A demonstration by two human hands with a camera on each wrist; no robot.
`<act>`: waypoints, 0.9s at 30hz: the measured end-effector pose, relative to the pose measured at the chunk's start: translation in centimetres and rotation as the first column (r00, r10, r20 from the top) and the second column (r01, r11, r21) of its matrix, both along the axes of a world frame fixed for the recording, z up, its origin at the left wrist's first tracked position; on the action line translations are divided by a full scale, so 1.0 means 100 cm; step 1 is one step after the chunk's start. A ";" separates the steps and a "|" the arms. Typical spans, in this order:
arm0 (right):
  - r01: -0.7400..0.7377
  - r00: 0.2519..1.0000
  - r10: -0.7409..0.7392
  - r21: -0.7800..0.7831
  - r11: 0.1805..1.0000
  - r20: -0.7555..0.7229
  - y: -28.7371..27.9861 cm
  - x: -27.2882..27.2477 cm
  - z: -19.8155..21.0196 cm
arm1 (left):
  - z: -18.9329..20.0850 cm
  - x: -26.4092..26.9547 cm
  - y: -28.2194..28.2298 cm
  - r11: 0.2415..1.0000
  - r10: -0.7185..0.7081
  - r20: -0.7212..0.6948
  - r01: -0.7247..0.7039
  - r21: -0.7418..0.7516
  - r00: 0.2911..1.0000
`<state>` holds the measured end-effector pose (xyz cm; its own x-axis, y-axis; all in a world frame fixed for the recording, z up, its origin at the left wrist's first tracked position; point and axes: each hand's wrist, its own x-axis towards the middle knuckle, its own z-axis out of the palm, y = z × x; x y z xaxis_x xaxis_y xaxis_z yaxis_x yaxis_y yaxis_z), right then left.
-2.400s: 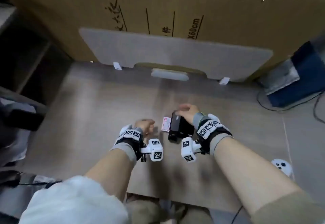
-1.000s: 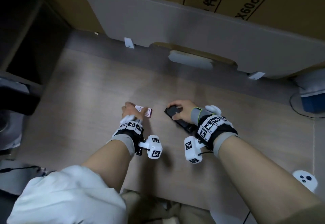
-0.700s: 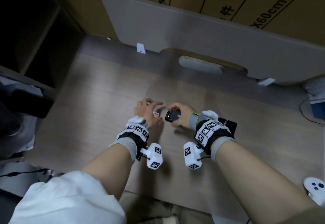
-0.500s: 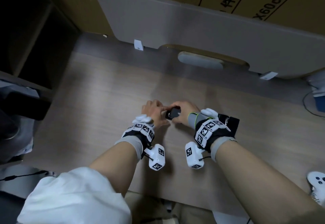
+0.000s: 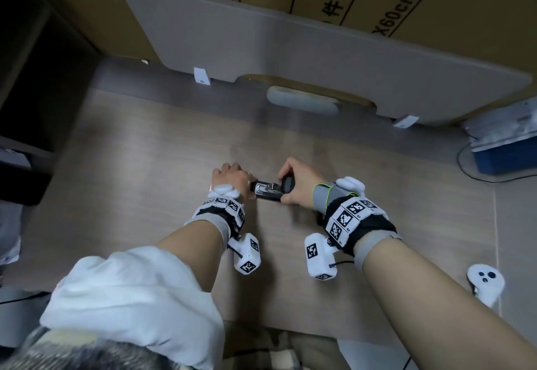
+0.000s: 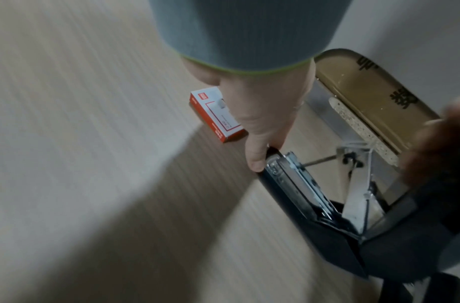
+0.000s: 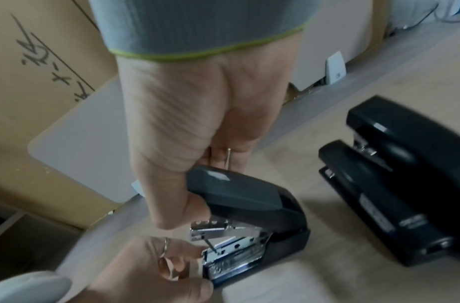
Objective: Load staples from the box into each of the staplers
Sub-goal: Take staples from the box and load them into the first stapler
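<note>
Wood desk [image 5: 151, 166] carries all; grey board [image 5: 290, 50] stands at its far edge, well beyond both grips. Two more black staplers [image 7: 394, 184] lie just beside the R grip, on its outer side, closed. The open stapler [image 5: 268, 191] sits between the hands: R hand [image 5: 299, 183] has thumb and fingers curled round the lifted top cover [image 7: 236, 192], so the metal staple channel [image 7: 231, 252] is exposed below the grip. L hand [image 5: 232, 179] pinches the front end of the stapler base, thumb tip on its edge in L wrist view. Staple box [image 6: 217, 114], red and white, lies flat on desk just behind the L grip, not touched. White controller [image 5: 485, 282] is well apart, near the R forearm.
</note>
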<state>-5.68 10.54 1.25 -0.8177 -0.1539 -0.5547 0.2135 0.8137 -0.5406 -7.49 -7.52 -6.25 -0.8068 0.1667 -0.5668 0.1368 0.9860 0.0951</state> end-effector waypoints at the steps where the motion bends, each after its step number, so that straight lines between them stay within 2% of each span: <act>1: -0.004 1.000 0.004 0.007 1.000 0.010 0.003 0.001 0.003 | -0.001 0.001 0.001 1.000 0.013 0.004 -0.013 -0.022 1.000; 8: 0.053 0.999 -0.053 0.098 0.994 0.001 0.076 0.019 0.015 | -0.007 0.014 0.015 0.992 0.117 -0.018 -0.118 -0.047 0.993; 14: 0.166 0.985 -0.161 0.107 0.980 -0.055 0.103 0.032 -0.004 | -0.004 0.021 0.020 0.982 0.180 -0.027 -0.181 -0.054 0.983; 17: 0.213 0.976 -0.209 0.072 0.974 -0.066 0.106 0.034 -0.011 | -0.002 0.023 0.020 0.967 0.255 0.055 -0.256 0.015 0.965; 20: 0.209 0.978 -0.208 0.040 0.977 -0.034 0.105 0.031 -0.008 | 0.001 0.021 0.021 0.962 0.266 0.105 -0.270 0.029 0.958; 23: 0.172 0.985 -0.172 0.053 0.984 -0.012 0.099 0.027 0.004 | 0.007 0.022 0.019 0.955 0.286 0.072 -0.290 0.062 0.956; 27: 0.216 0.970 -0.215 -0.002 0.976 -0.110 0.061 0.012 0.015 | 0.016 0.021 -0.007 0.934 0.347 -0.059 -0.339 0.114 0.936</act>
<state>-4.53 16.62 2.72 -0.8867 0.0371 -0.4608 0.3243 0.7603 -0.5628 -5.40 -8.18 -4.64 -0.8654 -0.0756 -0.4953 -0.1975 0.9600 0.1986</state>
